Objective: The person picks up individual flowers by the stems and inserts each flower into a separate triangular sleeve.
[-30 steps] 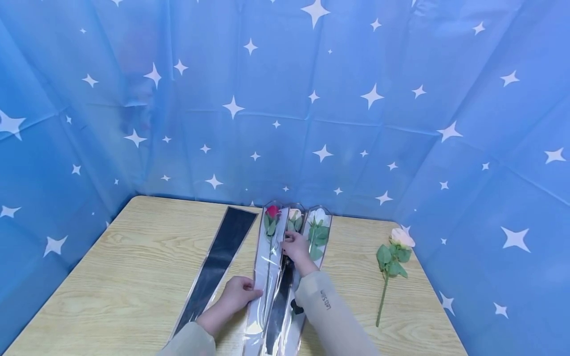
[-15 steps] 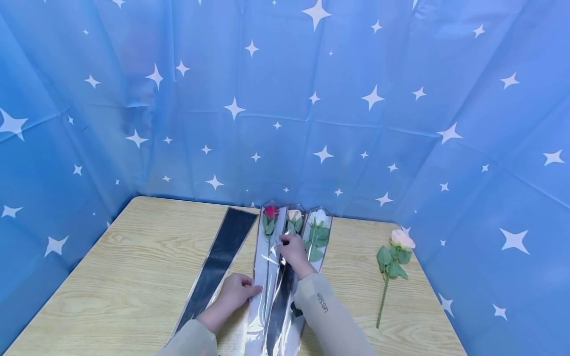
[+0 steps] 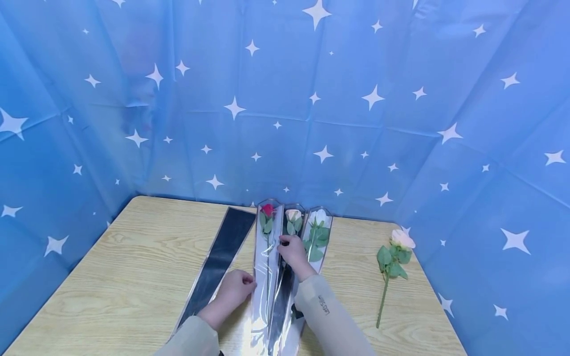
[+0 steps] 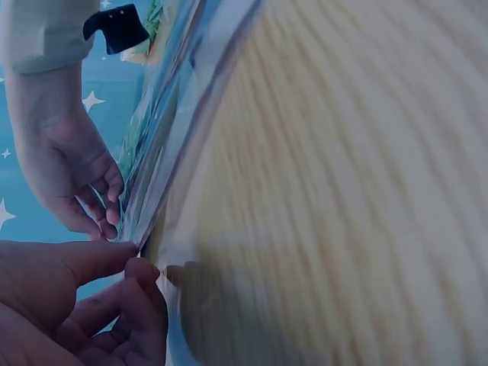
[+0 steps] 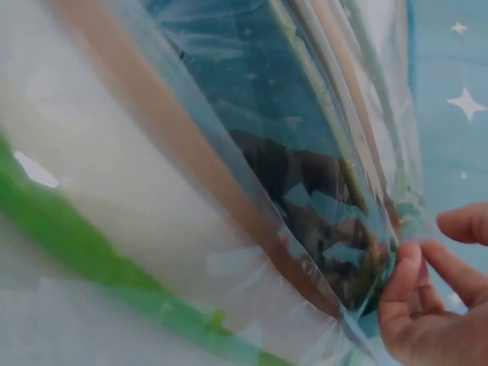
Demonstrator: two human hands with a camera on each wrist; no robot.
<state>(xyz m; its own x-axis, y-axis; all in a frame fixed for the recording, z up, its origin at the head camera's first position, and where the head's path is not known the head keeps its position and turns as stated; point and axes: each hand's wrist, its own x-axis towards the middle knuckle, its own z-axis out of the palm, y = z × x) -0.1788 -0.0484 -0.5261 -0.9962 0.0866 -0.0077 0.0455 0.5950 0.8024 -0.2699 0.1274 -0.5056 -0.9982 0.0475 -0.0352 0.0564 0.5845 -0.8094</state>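
Note:
Three flat clear flower sleeves lie side by side in the head view: a left one with a red rose (image 3: 267, 210), a black-backed middle one with a pale pink rose (image 3: 294, 215), and a right one with a white rose (image 3: 318, 216). My left hand (image 3: 236, 288) pinches the left edge of the red rose's sleeve (image 3: 260, 306) between thumb and forefinger. Over the middle sleeve is my right hand (image 3: 295, 253), its fingertips at the boundary with the red rose's sleeve. In the right wrist view its thumb stands apart from the bent fingers (image 5: 404, 282).
An unfilled black-backed sleeve (image 3: 222, 252) lies slanted left of the red rose's sleeve. A loose pale pink rose (image 3: 402, 238) with a green stem lies at the table's right side. Blue star-printed cloth (image 3: 285, 99) hangs behind the wooden table (image 3: 120, 257).
The red rose's sleeve has shifted a little left, and my left hand has moved left and slightly away from me. The right hand first shifted slightly left and has since stayed nearly still.

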